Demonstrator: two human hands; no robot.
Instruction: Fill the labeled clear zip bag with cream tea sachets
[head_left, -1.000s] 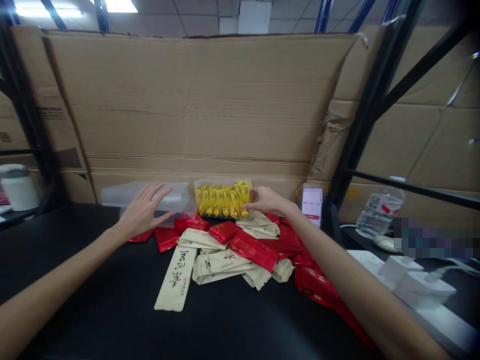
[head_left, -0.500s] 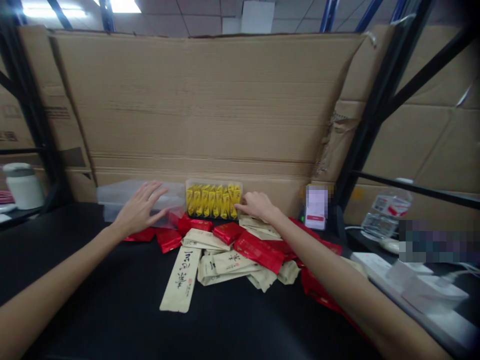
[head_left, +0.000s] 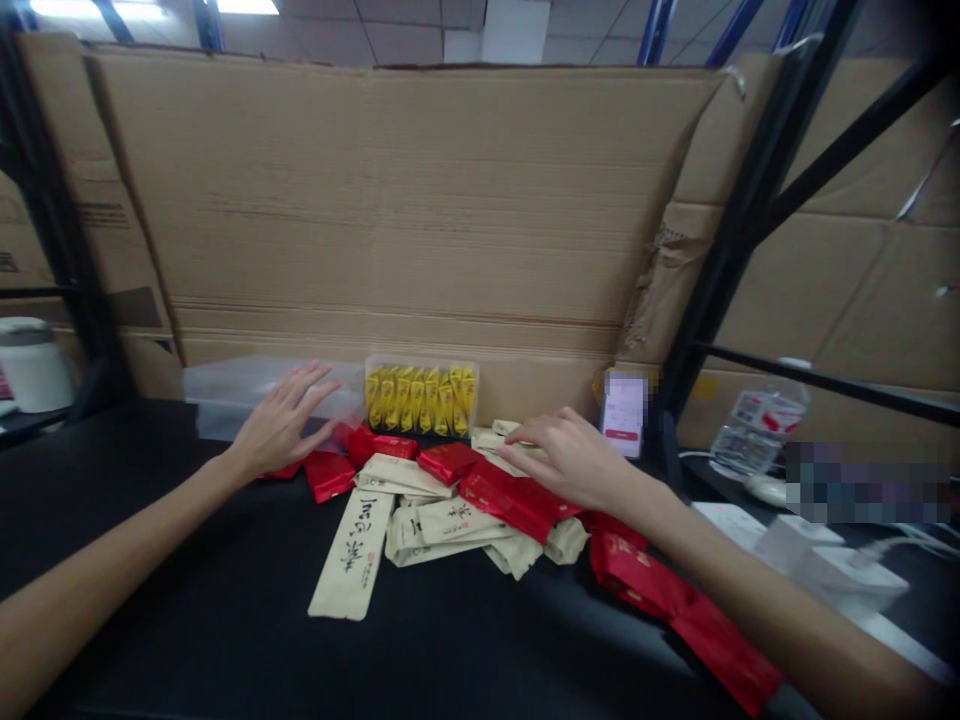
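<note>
My left hand (head_left: 289, 420) is spread in front of a translucent plastic box (head_left: 225, 385), just above some red packets (head_left: 330, 475); whether it touches the box I cannot tell. My right hand (head_left: 566, 455) hovers over the right of the pile, fingers apart and nothing in them. Between the hands, at the back, a clear container (head_left: 422, 398) holds a row of yellow wrapped packets. In front lies a heap of cream paper packets (head_left: 442, 525) with dark brush lettering, mixed with shiny red packets (head_left: 510, 500). One cream packet (head_left: 351, 560) lies flat at the front left.
Brown cardboard (head_left: 405, 200) walls the back of the black table (head_left: 225, 600). A phone (head_left: 625, 415) leans at the back right. Beyond it stand a water bottle (head_left: 757, 420) and a white power strip (head_left: 810, 560) with plugs. A pale lidded cup (head_left: 34, 365) is at far left.
My right hand has moved right and toward me, away from the yellow packets, and its fingers have spread. My left hand stays by the plastic box. The view has shifted slightly.
</note>
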